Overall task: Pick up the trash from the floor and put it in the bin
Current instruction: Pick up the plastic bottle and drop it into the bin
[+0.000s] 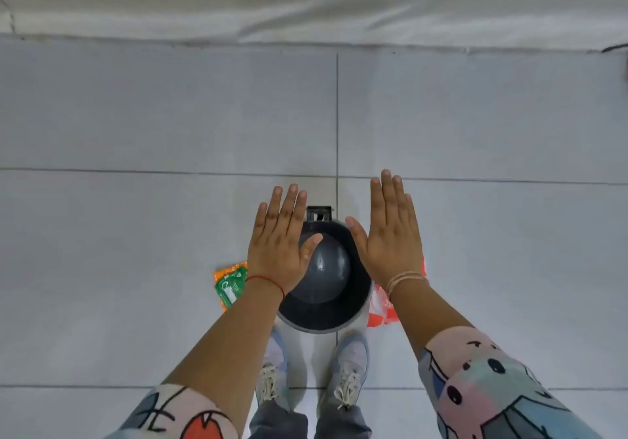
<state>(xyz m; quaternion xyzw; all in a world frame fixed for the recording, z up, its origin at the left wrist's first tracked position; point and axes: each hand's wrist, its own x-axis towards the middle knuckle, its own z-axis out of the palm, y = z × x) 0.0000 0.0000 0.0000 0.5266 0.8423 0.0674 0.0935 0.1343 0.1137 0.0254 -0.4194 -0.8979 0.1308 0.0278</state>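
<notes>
A round dark grey bin (pixel 326 316) with a domed swing lid stands on the tiled floor just in front of my feet. An orange and green wrapper (pixel 228 285) lies on the floor to the bin's left, partly hidden by my left wrist. A red and white wrapper (pixel 380 313) lies to the bin's right, partly behind my right forearm. My left hand (pixel 280 245) hovers flat above the bin's left rim, palm down, fingers spread, holding nothing. My right hand (pixel 390 234) hovers flat above the right rim, likewise holding nothing.
My two feet in light sneakers (pixel 346 367) stand right behind the bin. A black pedal (pixel 318 213) sticks out at the bin's far side. A pale wall (pixel 306 3) runs across the far end of the grey tiled floor (pixel 136 228).
</notes>
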